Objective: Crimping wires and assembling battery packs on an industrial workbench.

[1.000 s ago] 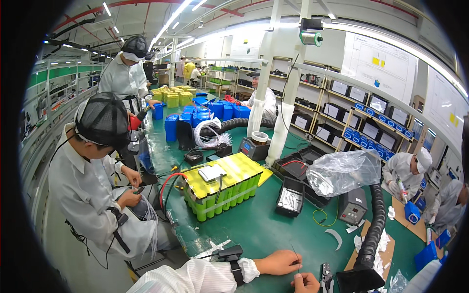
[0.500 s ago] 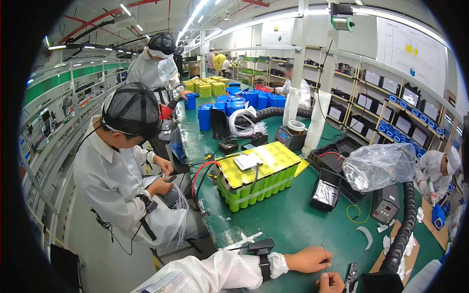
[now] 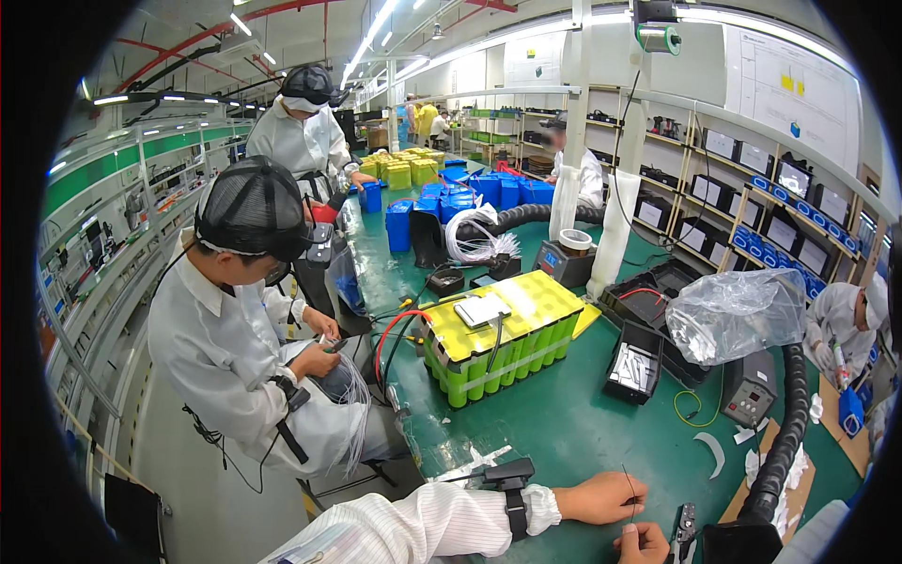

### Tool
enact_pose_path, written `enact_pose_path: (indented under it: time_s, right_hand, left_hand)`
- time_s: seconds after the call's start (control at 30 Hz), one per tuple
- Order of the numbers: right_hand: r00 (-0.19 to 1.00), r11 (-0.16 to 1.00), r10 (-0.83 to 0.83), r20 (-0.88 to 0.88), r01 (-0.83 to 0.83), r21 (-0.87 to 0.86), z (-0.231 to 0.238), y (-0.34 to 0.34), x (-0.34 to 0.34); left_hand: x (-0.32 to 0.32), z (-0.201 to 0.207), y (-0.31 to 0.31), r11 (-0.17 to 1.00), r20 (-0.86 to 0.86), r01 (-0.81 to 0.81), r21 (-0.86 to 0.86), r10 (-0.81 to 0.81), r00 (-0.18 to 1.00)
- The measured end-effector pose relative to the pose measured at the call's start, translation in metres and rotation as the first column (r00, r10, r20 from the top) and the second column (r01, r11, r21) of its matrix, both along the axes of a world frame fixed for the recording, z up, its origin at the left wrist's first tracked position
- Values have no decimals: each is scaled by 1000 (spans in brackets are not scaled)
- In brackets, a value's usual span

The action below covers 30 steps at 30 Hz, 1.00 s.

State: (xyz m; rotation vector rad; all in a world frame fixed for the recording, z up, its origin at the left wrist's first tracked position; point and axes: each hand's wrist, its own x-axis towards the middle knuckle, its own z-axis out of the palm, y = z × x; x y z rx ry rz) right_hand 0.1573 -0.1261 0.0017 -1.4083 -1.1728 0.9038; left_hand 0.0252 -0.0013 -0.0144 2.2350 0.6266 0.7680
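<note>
My left hand (image 3: 603,497) is at the lower edge of the bench, its fingers curled round a thin dark wire (image 3: 629,482) that sticks up past the knuckles. Just below it, my right hand (image 3: 643,543) pinches the lower part of that wire between thumb and finger. Part of the right hand is cut off by the picture's edge. Close beside the right hand lies a pair of wire strippers (image 3: 685,528) with dark handles. A black device is strapped to my left wrist (image 3: 513,508).
A yellow-green battery pack (image 3: 498,338) stands mid-bench. Right of it are a black bin of white parts (image 3: 632,365), a plastic bag (image 3: 738,315), a grey control box (image 3: 750,390) and a black hose (image 3: 785,451). A co-worker (image 3: 235,329) sits at left, handling white wires.
The whole view has shifted slightly, so things appear a little further right. Both my hands keep nearly the same pose on the wire.
</note>
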Motion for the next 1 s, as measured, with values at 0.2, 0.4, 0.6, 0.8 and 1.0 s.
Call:
enact_pose_path:
  time_s: [0.2, 0.4, 0.6, 0.8, 1.0]
  right_hand:
    - [1000, 1000, 17, -26, -16, 12, -5, 1, 1]
    - [1000, 998, 9, 3, -9, 55, -5, 4, 3]
    - [996, 998, -57, -64, 57, 0, -10, 8, 7]
    - [1000, 1000, 3, -27, -2, 29, -17, 4, 12]
    - [999, 998, 38, -11, -38, 49, -26, 6, 15]
  left_hand:
    - [-1, -1, -1, 1000, 6, -2, 23, 2, 1000]
    - [2, 5, 0, 999, -42, 9, -42, -11, 999]
    - [5, -3, 2, 1000, -6, 14, 11, -14, 1000]
    - [2, -1, 0, 999, -51, 45, 1, -45, 998]
    - [1, -1, -2, 999, -16, 39, 21, -39, 999]
